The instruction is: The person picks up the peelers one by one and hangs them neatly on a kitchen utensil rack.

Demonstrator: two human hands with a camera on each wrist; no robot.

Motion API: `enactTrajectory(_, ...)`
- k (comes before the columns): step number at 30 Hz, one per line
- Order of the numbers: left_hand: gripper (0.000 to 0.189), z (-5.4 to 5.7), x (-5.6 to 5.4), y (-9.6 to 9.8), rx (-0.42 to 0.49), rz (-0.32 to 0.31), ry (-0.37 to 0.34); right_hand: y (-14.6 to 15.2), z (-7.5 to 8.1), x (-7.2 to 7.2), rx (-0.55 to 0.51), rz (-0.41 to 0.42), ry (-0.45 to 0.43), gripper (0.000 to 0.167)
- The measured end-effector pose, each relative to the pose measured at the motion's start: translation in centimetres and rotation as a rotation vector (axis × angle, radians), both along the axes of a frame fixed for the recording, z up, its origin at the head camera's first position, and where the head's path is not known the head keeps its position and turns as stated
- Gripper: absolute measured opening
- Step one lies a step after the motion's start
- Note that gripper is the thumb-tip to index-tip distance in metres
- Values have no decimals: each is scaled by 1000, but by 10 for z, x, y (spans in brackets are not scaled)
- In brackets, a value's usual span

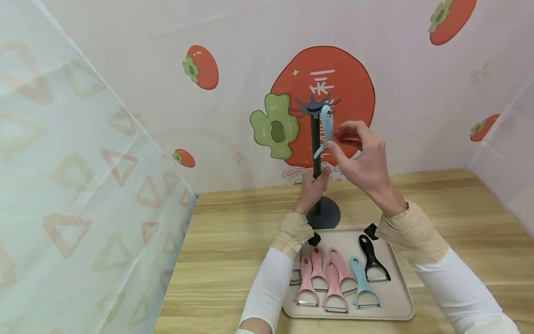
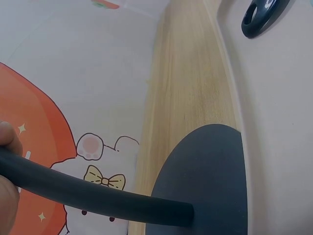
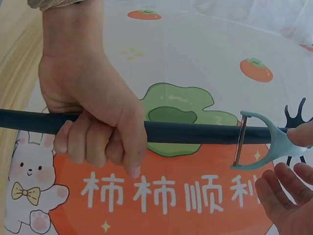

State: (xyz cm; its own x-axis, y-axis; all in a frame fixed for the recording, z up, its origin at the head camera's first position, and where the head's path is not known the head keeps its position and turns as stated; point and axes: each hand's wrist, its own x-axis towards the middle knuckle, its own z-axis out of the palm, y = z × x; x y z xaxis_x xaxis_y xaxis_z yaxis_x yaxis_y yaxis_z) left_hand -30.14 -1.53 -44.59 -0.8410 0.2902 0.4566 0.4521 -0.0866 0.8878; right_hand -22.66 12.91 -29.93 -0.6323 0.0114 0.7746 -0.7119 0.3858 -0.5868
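A black stand with a slim pole (image 1: 316,139) carries a ring of hooks (image 1: 314,107) at its top. My left hand (image 1: 312,186) grips the pole low down, fingers curled round it in the right wrist view. Up by the hooks, my right hand (image 1: 365,155) pinches a light blue peeler (image 1: 327,123) whose handle hole overlaps a hook. The right wrist view shows the thumb (image 3: 301,135) on that peeler's neck, the other fingers spread below, and its blade (image 3: 240,141) pointing toward the left hand.
Just in front of the stand's round base (image 1: 327,214), a beige tray (image 1: 400,304) holds several pink peelers (image 1: 306,280), another light blue peeler (image 1: 362,278) and a black peeler (image 1: 369,255). One more peeler is partly hidden by the left forearm. A printed cloth (image 1: 233,139) rises behind the wooden table (image 1: 225,250).
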Motion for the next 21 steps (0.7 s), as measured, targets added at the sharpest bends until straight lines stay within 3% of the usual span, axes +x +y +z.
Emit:
enactTrajectory(10, 56, 0, -1, 3, 2, 34, -44, 23, -26, 16, 119, -36, -30, 34)
enactTrajectory(16, 57, 2, -3, 2, 26, 13, -38, 38, -53, 25, 202, -48, -80, 29)
enactTrajectory(21, 55, 2, 0, 4, 24, 0, -48, 50, -83, 41, 249, -45, -133, 27)
